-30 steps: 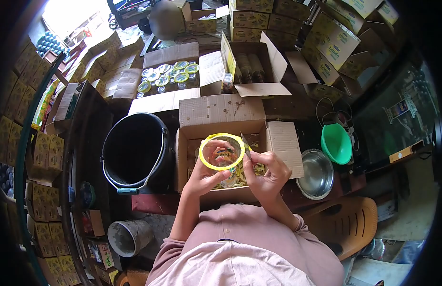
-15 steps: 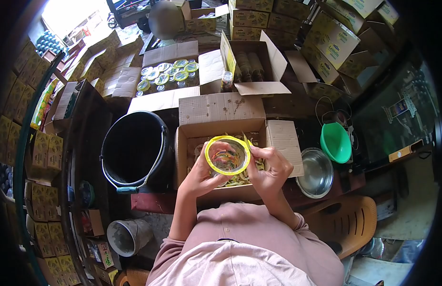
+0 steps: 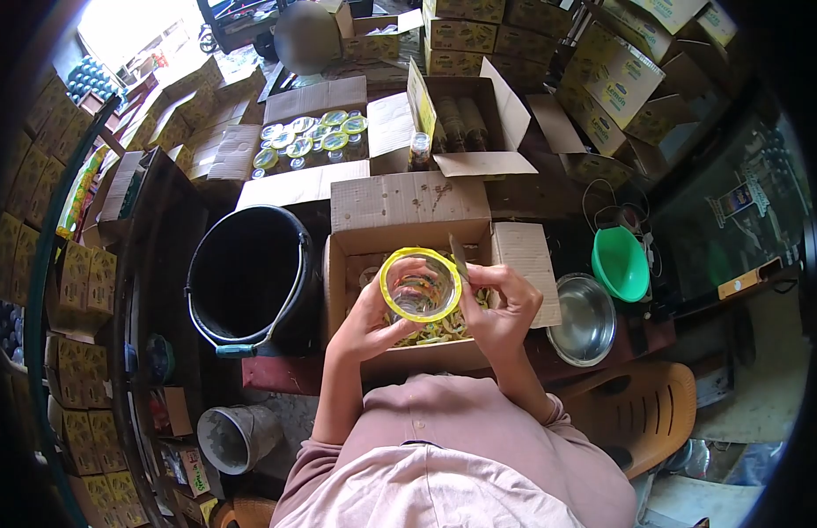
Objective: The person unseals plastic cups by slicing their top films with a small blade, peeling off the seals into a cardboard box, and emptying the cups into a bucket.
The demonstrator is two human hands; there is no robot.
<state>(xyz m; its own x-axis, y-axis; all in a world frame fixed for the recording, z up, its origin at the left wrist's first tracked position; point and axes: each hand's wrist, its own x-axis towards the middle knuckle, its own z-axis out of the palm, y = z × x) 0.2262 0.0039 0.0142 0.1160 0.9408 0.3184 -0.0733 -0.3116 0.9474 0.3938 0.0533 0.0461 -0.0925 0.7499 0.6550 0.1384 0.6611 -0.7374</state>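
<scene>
My left hand (image 3: 371,319) grips a clear glass jar (image 3: 420,290) with a yellow band around its mouth, held open end toward me over an open cardboard box (image 3: 400,216). My right hand (image 3: 503,310) holds a small knife (image 3: 460,256), its blade pointing up beside the jar's right rim, fingers touching the jar. The box under the jar holds yellowish scraps (image 3: 444,330). My pink sleeves fill the lower part of the view.
A black bucket (image 3: 246,277) stands left of the box. A steel bowl (image 3: 585,321) and a green funnel (image 3: 621,262) lie to the right. Beyond are an open box of yellow-lidded jars (image 3: 312,136), a box with bottles (image 3: 457,123), and stacked yellow cartons (image 3: 620,75). A grey pot (image 3: 235,437) sits lower left.
The jar has turned in my hands and shifted a little right. The knife blade dropped behind the rim, then came back up at the jar's right edge.
</scene>
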